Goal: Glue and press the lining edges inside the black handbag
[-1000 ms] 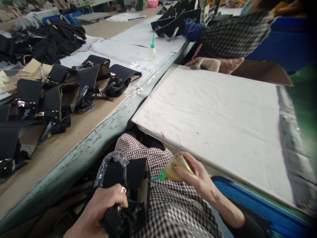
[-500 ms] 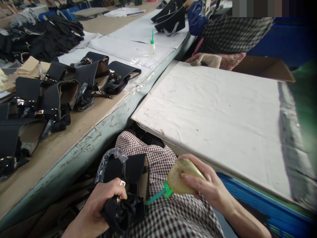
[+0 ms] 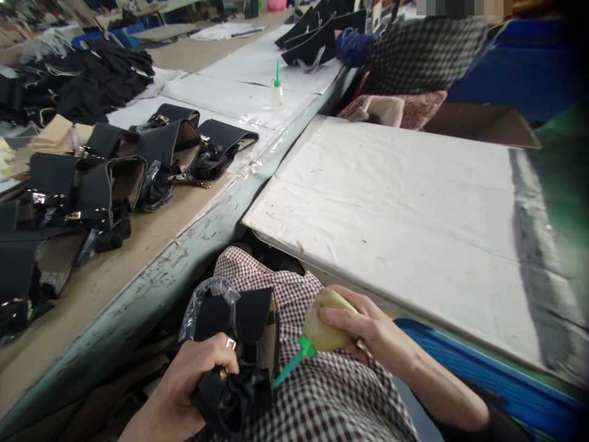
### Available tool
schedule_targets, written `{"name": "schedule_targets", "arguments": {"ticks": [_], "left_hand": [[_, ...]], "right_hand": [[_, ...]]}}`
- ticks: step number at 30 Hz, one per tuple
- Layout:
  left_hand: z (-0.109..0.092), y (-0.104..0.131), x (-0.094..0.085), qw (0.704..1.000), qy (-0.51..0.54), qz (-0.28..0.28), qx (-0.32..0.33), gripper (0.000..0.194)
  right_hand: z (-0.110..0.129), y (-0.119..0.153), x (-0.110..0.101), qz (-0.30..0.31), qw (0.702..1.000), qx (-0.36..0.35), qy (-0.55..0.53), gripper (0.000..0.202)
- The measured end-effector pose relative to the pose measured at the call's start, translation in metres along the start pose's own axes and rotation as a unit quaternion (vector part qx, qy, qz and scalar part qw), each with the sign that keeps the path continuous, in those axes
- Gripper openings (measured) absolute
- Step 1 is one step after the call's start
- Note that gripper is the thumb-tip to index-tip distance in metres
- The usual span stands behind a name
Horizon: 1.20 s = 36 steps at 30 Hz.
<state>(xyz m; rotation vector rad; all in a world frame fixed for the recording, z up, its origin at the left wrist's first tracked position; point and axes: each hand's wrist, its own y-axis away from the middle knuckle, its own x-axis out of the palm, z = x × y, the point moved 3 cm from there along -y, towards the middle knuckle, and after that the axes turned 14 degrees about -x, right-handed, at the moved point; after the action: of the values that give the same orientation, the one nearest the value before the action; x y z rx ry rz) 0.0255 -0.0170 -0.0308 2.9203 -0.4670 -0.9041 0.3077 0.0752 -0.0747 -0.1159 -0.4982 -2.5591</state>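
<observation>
My left hand [image 3: 197,380] was closed over the gathered, glossy black cloth of the black bag [image 3: 246,316], thumb and fingers pinching it above my lap. Smooth and boxy, the bag had its tan-lined open side facing right, its long axis running away from me; crinkled clear plastic [image 3: 201,302] wrapped its curved handle. My right hand [image 3: 363,325] wrapped the rounded, smudged, yellowish squeeze bottle [image 3: 326,324], thumb pressed on its side. The bottle's long axis slanted, green nozzle down-left at the bag's right edge; I couldn't tell if they touched. Beneath lay my checked woven apron [image 3: 322,399]. Beyond stretched a creased white tabletop [image 3: 396,215], and farther off stood a second bottle [image 3: 277,97], upright, cone-spouted.
</observation>
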Motion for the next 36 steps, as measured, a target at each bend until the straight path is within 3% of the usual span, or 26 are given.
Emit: {"name": "schedule_targets", "arguments": {"ticks": [10, 17, 23, 27, 30, 33, 36], "left_hand": [[-0.004, -0.007, 0.001, 0.999, -0.02, 0.025, 0.022, 0.02], [-0.005, -0.006, 0.001, 1.0, -0.006, 0.006, 0.012, 0.017], [-0.005, -0.005, -0.001, 0.999, -0.021, -0.023, -0.021, 0.011], [-0.001, -0.004, -0.012, 0.98, -0.059, -0.108, -0.153, 0.006], [0.002, 0.006, -0.033, 0.945, -0.066, -0.202, -0.248, 0.013], [0.006, 0.031, -0.061, 0.889, 0.008, -0.311, -0.336, 0.029], [0.01, 0.053, -0.078, 0.842, 0.116, -0.359, -0.385, 0.034]], "right_hand": [[-0.03, -0.068, -0.01, 0.093, 0.987, 0.123, 0.041, 0.028], [-0.034, -0.079, -0.015, 0.079, 0.99, 0.106, 0.052, 0.027], [-0.02, -0.073, -0.029, -0.001, 0.997, 0.034, 0.068, 0.031], [-0.005, -0.067, -0.037, -0.126, 0.988, -0.082, -0.018, 0.033], [0.005, -0.057, -0.037, -0.231, 0.94, -0.153, -0.199, 0.029], [0.011, -0.046, -0.029, -0.263, 0.896, -0.178, -0.311, 0.024], [0.011, -0.037, -0.018, -0.252, 0.887, -0.186, -0.338, 0.02]]}}
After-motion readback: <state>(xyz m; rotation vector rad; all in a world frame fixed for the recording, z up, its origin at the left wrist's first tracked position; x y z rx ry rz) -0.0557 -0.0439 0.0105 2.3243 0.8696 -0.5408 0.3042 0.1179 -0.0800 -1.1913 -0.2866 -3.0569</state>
